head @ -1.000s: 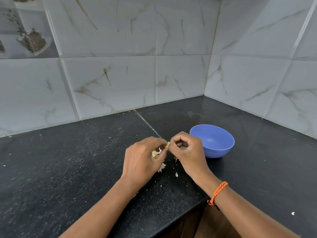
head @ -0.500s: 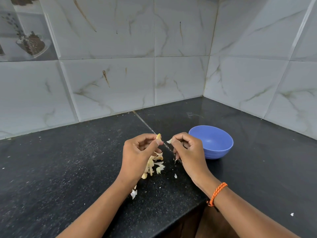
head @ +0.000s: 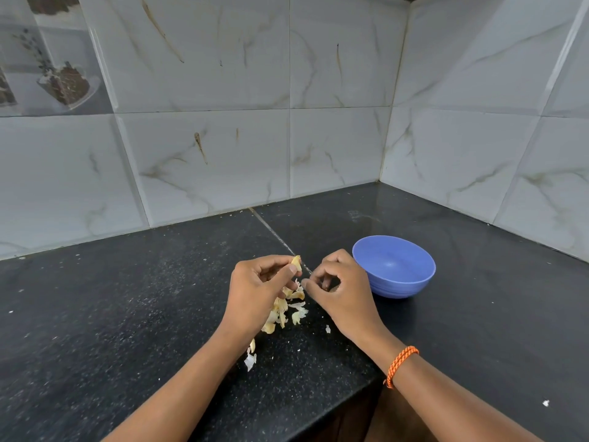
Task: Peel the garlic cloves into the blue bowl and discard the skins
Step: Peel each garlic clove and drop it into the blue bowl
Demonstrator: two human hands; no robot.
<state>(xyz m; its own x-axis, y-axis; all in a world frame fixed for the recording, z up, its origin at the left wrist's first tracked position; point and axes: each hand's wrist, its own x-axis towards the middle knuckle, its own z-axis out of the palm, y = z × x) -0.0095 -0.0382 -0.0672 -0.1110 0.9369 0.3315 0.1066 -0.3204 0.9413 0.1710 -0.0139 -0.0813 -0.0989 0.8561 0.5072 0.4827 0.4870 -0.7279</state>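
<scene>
Head view — the left hand [head: 255, 291] pinches one garlic clove [head: 296, 262] between thumb and forefinger, the right hand [head: 341, 291] is curled with nothing clearly seen in it, one blue bowl [head: 394, 266] stands just right of it on the dark desk [head: 127, 314] — skins [head: 287, 311] lie scattered between the hands, too many to count.

A home kitchen corner: black granite countertop [head: 95, 314] meeting marble-patterned wall tiles [head: 207, 154], one with a food print.
</scene>
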